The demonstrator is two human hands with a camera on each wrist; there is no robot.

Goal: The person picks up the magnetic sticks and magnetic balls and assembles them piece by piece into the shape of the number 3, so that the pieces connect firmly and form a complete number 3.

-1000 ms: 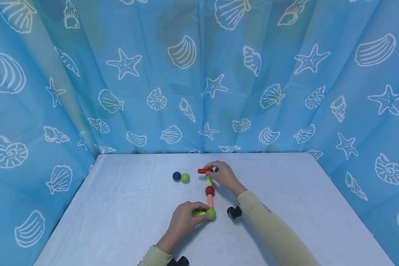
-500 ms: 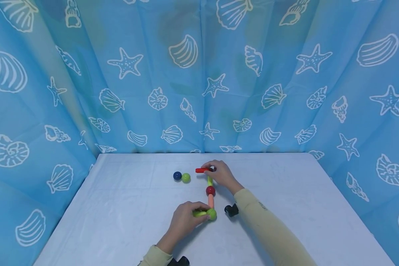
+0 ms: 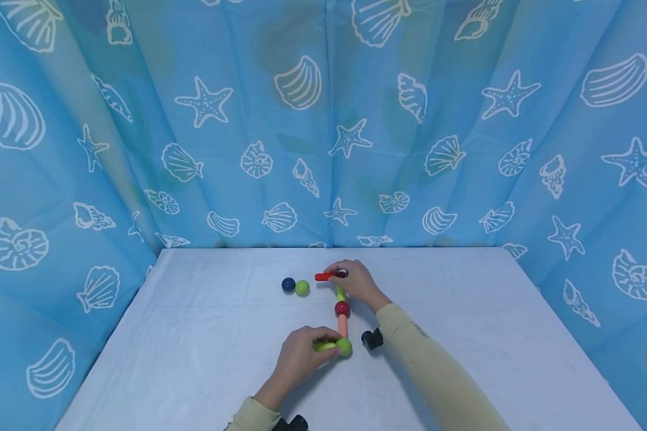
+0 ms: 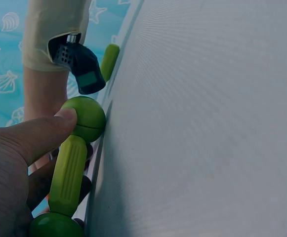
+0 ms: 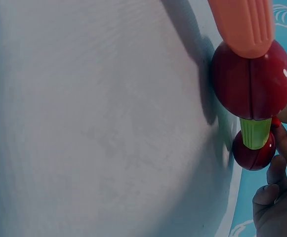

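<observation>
A chain of toy building sticks and balls lies on the white table. In the head view my left hand [image 3: 302, 353] grips its near end, with the thumb on a green ball [image 4: 86, 118] and fingers behind a yellow-green stick [image 4: 66, 175]. Another green ball [image 4: 57, 224] shows at that stick's other end. From the held corner a salmon stick [image 3: 342, 326] runs to a red ball [image 3: 342, 309], then a lime stick [image 3: 341, 294]. Beyond it my right hand [image 3: 358, 281] pinches a red stick [image 3: 322, 277] beside a dark red ball [image 5: 254, 153] at the far end.
Left of the chain, a navy ball [image 3: 288, 285] and a loose green ball [image 3: 302, 288] sit side by side on the table [image 3: 194, 335]. A black wrist camera [image 3: 372, 339] sits on the right forearm. Behind hangs a blue seashell curtain [image 3: 226, 179].
My right hand has shifted slightly left with the red stick, and the right forearm has swung a little left with it. The left hand keeps its grip in place.
</observation>
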